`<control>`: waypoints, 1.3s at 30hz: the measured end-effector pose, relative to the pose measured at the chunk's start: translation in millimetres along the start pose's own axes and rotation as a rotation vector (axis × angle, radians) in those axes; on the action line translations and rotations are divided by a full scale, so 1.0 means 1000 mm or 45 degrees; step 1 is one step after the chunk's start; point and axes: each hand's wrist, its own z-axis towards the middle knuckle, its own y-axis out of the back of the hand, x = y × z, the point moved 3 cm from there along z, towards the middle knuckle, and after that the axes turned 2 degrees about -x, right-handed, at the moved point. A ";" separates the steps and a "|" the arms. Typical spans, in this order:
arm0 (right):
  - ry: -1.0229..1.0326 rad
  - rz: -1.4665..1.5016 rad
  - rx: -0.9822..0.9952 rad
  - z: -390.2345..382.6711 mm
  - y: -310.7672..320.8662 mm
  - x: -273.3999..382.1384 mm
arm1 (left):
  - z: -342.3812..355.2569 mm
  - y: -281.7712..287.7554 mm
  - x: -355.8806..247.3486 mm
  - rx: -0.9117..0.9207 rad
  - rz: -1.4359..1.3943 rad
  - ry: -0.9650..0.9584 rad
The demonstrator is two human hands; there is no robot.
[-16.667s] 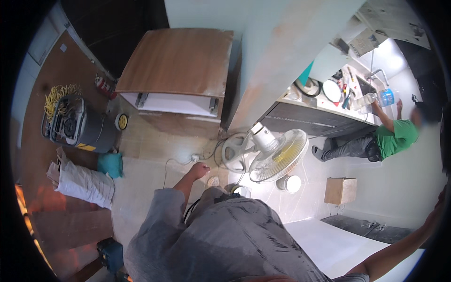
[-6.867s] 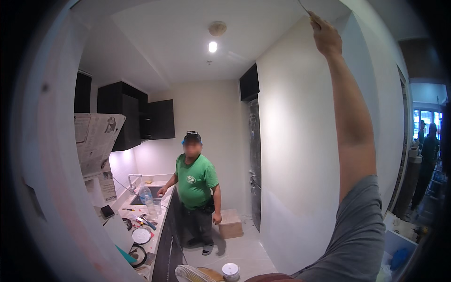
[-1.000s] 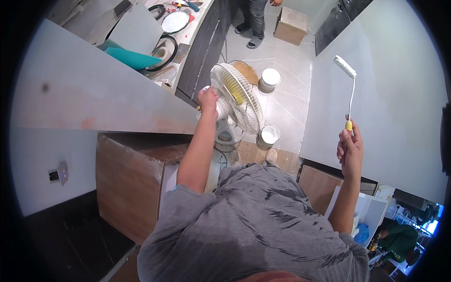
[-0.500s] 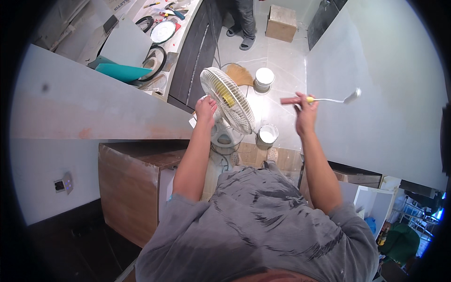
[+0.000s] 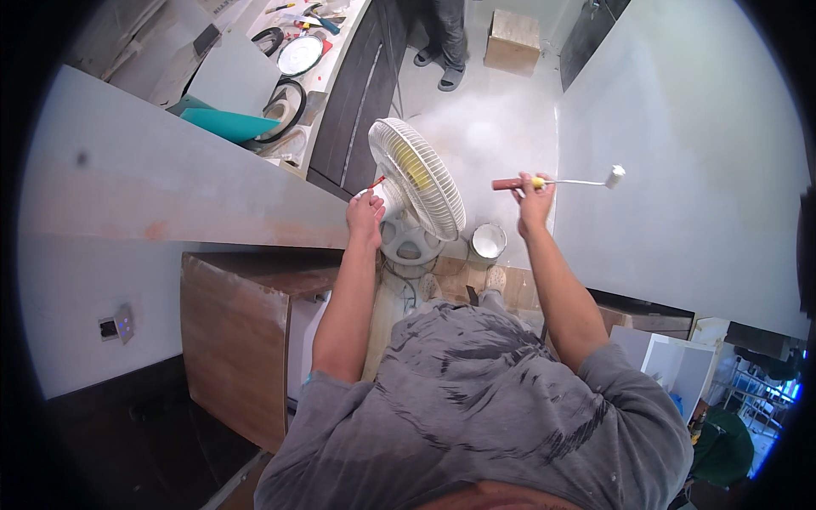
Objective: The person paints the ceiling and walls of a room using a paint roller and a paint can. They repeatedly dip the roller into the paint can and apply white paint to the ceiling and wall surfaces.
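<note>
Nearest is the person's own grey shirt (image 5: 476,408), streaked with dark damp-looking patches, and below it pale speckled footwear (image 5: 496,278) on a wood-look floor (image 5: 523,289). The two hands are apart. The right hand (image 5: 535,208) is closed around a small paint roller (image 5: 539,182) by its reddish-brown handle, near the yellow collar. The handle's end points left; a thin wire runs right to a short white roller head, which stands in front of a pale wall (image 5: 688,170). Whether it touches that wall cannot be told.

The left hand (image 5: 365,217) is at the back of a white fan (image 5: 425,174), its fingers curled near the motor housing beside a thin red object (image 5: 376,182). Whether it grips either one is unclear. The fan has yellowish blades behind its wire guard and stands on a wide, pale base. Just right of that base, a bucket (image 5: 489,257) holds something white.

To the left stands a brown wooden cabinet (image 5: 238,340), with a low partition (image 5: 170,195) beyond it. Past the partition, a cluttered counter (image 5: 327,75) bears a teal sheet (image 5: 229,124), a round white lid-like disc (image 5: 300,54) and hand tools (image 5: 325,25). Farthest off are a co-worker's legs (image 5: 450,38) in dark trousers and grey slippers, and a cardboard box (image 5: 512,42).
</note>
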 end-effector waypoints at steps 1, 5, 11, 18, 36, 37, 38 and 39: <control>0.021 -0.028 -0.017 -0.001 0.013 0.011 | 0.004 -0.001 0.000 0.003 0.001 -0.007; 0.104 -0.104 -0.129 -0.032 0.072 0.053 | 0.022 -0.002 0.004 0.004 0.056 -0.037; 0.162 -0.245 -0.351 -0.101 0.221 0.028 | 0.039 -0.023 0.006 0.046 0.023 0.018; 0.152 -0.609 -0.580 -0.210 0.327 0.009 | 0.036 -0.031 0.004 -0.022 -0.035 0.033; 0.352 -0.763 -0.366 -0.176 0.258 0.061 | 0.034 -0.007 -0.006 -0.185 -0.283 0.021; 0.352 -0.779 -0.368 -0.174 0.259 0.064 | 0.031 -0.008 -0.008 -0.169 -0.302 0.024; 0.321 -0.774 -0.354 -0.173 0.253 0.067 | 0.034 -0.002 -0.007 -0.167 -0.327 0.019; 0.290 -0.769 -0.339 -0.172 0.248 0.069 | 0.037 0.003 -0.007 -0.174 -0.338 0.002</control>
